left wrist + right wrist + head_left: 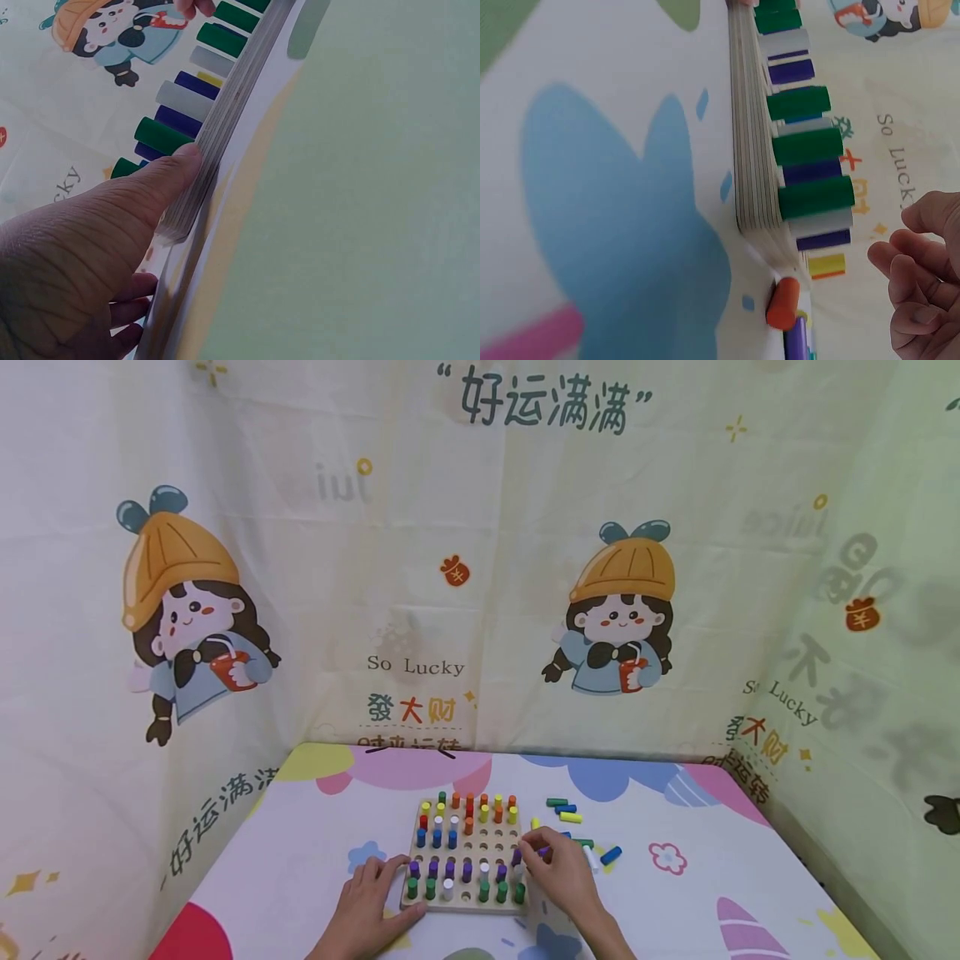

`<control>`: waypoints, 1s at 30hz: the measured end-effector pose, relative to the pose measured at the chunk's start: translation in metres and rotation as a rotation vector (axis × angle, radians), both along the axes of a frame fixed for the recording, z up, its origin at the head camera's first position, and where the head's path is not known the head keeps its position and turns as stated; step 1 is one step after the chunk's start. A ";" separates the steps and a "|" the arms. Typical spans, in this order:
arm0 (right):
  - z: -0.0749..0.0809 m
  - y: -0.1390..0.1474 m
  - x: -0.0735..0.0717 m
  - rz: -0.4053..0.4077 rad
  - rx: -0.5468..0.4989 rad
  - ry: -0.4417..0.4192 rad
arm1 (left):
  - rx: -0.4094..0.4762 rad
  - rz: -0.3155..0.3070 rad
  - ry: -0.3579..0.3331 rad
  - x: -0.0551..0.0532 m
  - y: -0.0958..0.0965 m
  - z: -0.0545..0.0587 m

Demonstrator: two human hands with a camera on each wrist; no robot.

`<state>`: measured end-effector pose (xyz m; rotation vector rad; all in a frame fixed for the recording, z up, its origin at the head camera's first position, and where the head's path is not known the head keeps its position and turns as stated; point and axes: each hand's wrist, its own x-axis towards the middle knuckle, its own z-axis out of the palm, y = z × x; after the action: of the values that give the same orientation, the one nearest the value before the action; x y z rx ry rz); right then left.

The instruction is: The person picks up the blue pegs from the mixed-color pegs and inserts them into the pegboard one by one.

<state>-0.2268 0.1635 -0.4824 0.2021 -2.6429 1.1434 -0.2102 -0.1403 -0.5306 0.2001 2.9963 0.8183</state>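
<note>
Pegboard: we see a pale board [465,908] lying flat on the table [652,918], many holes filled with upright pegs.
Front row: we find green pegs [412,888], one white peg [447,889] and, just right of it, a bare hole [466,897].
Second row: mostly purple pegs [433,869].
Farther rows: three blue pegs [437,838] stand at the left beside open holes; orange, yellow and red ones mix behind.
Loose pegs: several, including a blue one [611,856], lie right of the board.
Left hand: [367,903] thumb and forefinger grasp the board's near-left corner.
Right hand: [559,865] fingers loosely bent, released, nothing visible between them, just beside an upright purple peg [517,857].
</note>
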 end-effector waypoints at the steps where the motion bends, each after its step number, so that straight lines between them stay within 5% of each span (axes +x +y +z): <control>1: 0.000 0.002 0.000 -0.005 -0.003 0.002 | 0.001 0.000 0.001 0.000 0.000 0.000; 20: -0.001 0.040 0.006 -0.122 0.038 -0.009 | 0.005 -0.019 0.025 -0.001 -0.003 0.002; 30: -0.003 0.063 0.011 -0.171 0.067 -0.018 | 0.025 -0.042 -0.046 -0.009 -0.005 0.012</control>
<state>-0.2161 0.2261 -0.4856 -0.0225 -2.6566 1.0081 -0.2196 -0.1456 -0.5187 0.2402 2.9303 0.8452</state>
